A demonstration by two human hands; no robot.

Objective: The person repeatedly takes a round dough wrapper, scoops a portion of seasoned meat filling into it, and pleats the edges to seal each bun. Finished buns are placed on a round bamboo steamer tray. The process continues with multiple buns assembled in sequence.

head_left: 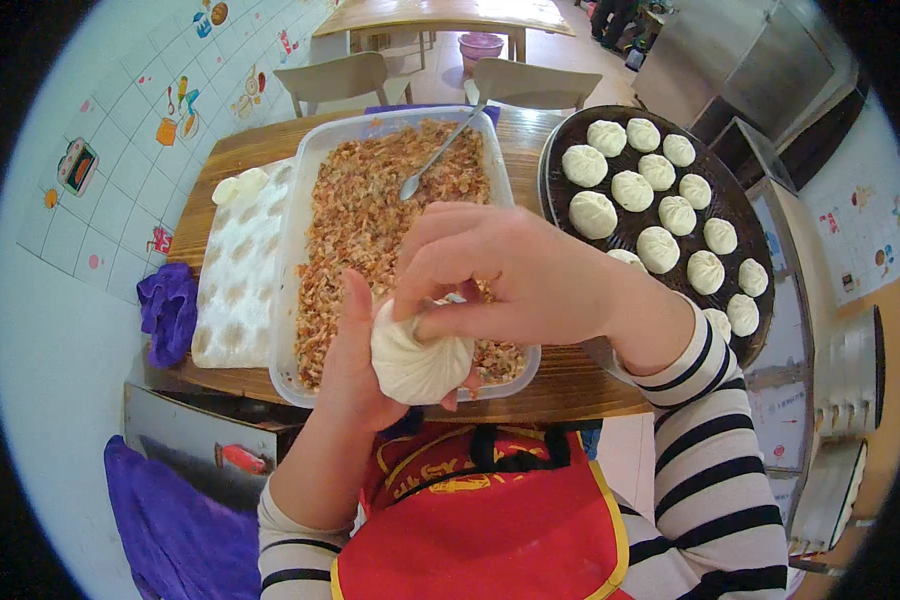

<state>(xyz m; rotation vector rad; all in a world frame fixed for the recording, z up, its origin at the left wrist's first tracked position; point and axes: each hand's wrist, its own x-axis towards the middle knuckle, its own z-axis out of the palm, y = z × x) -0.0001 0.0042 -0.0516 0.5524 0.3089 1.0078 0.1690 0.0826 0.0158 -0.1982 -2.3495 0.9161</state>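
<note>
My left hand cups a round white bun from the left and below, its thumb standing up along the side. From above, my right hand pinches the pleated dough at the bun's top edge. Both hands are over the near part of a white plastic tub of minced brown-orange filling. A metal spoon leans in the tub, its bowl on the filling. The inside of the bun is mostly hidden by my fingers.
A round dark steamer tray at the right carries several pleated buns. Left of the tub lies a floured white board with a few dough pieces at its far end. A purple cloth hangs beside it. Chairs stand beyond the wooden table.
</note>
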